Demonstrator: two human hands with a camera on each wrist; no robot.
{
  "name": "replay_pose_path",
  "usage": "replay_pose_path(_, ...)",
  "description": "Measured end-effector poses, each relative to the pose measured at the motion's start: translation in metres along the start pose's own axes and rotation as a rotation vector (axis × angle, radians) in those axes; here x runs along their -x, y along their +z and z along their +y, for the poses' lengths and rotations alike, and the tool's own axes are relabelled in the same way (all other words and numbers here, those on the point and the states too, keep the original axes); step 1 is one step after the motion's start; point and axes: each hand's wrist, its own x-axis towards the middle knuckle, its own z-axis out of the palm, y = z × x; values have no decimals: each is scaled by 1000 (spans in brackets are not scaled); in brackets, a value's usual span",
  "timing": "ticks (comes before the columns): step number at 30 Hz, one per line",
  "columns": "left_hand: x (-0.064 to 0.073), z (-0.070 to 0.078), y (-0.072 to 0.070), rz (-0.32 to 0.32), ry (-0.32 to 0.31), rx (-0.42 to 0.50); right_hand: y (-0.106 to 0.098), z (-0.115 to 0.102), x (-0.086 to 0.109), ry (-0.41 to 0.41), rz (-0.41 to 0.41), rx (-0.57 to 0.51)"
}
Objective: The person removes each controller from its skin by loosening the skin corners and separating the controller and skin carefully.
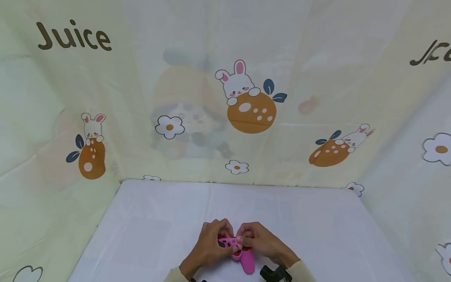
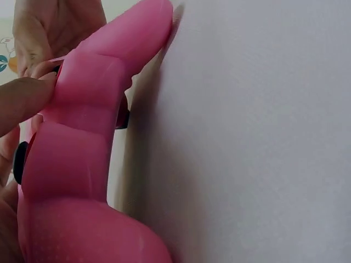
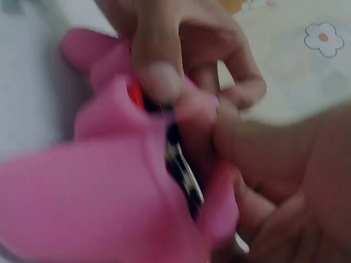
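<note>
A pink silicone cover [image 1: 248, 262] lies partly over a game controller, whose red shell [image 3: 135, 96] peeks out at an opening in the right wrist view. One black thumbstick [image 2: 19, 163] juts from the cover in the left wrist view. My left hand [image 1: 211, 244] grips the controller from the left, thumb on its face. With thumb and fingertips, my right hand [image 1: 260, 241] pinches the edge of the cover on the other side. That edge is lifted, leaving a gap with dark and pale parts inside. Both hands' fingertips meet close together over the controller's middle.
A white-covered table [image 1: 310, 219] spreads around the hands. Behind it and at both sides hangs a pale printed cloth [image 1: 197, 31] with rabbits, oranges and flowers. A black wrist device [image 1: 276, 273] sits at the right sleeve.
</note>
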Motion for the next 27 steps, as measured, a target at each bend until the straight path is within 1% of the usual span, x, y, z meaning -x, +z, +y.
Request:
replay_pose_path(4,1,-2,1,-10,24,6,-3,1,5,-15,-40,46)
replay_pose_path(6,2,-2,0,-22,25,12,0,2,7,-57,-38,102)
replay_pose_path(7,2,-2,-1,-26,27,14,2,2,8,-96,-19,154)
replay_pose_path(9,3,-2,-2,-32,36,20,8,3,10,-176,49,282)
replay_pose_path(11,3,-2,-3,-38,51,30,14,3,13,-243,153,409)
replay_pose_path(13,3,-3,-4,-41,69,41,19,4,16,-283,262,505)
replay_pose_path(15,5,-4,-5,-33,83,43,24,5,18,-310,333,543)
replay_pose_path(17,7,-5,-6,-16,87,44,27,7,18,-334,387,569)
replay_pose_path(20,11,-6,-8,13,75,37,28,10,16,-338,439,603)
replay_pose_path(22,12,-6,-8,23,59,46,28,10,15,-315,466,622)
replay_pose_path(24,13,-6,-8,28,36,62,28,11,14,-285,482,627)
replay_pose_path(27,14,-6,-8,31,7,118,29,12,14,-265,503,607)
